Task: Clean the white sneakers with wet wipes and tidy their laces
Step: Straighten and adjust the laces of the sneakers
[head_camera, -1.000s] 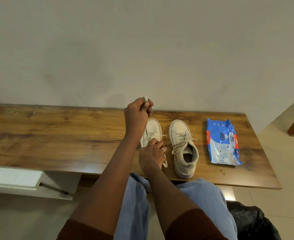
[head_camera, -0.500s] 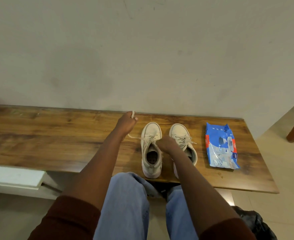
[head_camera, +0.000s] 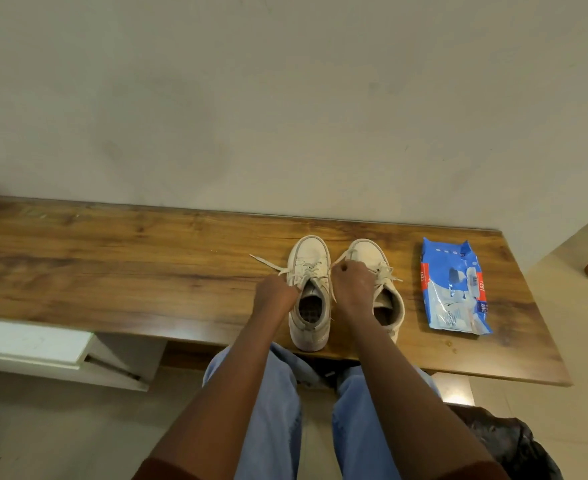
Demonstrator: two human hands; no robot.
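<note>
The left sneaker (head_camera: 309, 292) stands upright on the wooden worktop (head_camera: 129, 265), toe toward the wall (head_camera: 285, 98) and heel close to the near edge. Its lace (head_camera: 268, 263) is undone.

The left hand (head_camera: 274, 294) sits against the left side of this sneaker's collar. Its fingers are curled in on the lace, and one flat end trails out across the wood, up and to the left of the toe. The right hand (head_camera: 353, 284) hovers just right of the sneaker's tongue, closed in a fist round the other strand. A short piece of lace sticks out above the knuckles and another hangs down beside the sneaker.

The right sneaker (head_camera: 372, 258) stands just beside the left sneaker, parallel to it. The right hand and forearm hide most of its lacing and its inner side.

Further right of the left sneaker, past its partner, a blue pack of wet wipes (head_camera: 453, 285) lies flat.

Below the sneaker's heel are the person's blue jeans (head_camera: 278, 410). A white ledge (head_camera: 29, 344) juts out under the worktop well to the left, and a black bag (head_camera: 514, 445) lies on the floor to the lower right.
</note>
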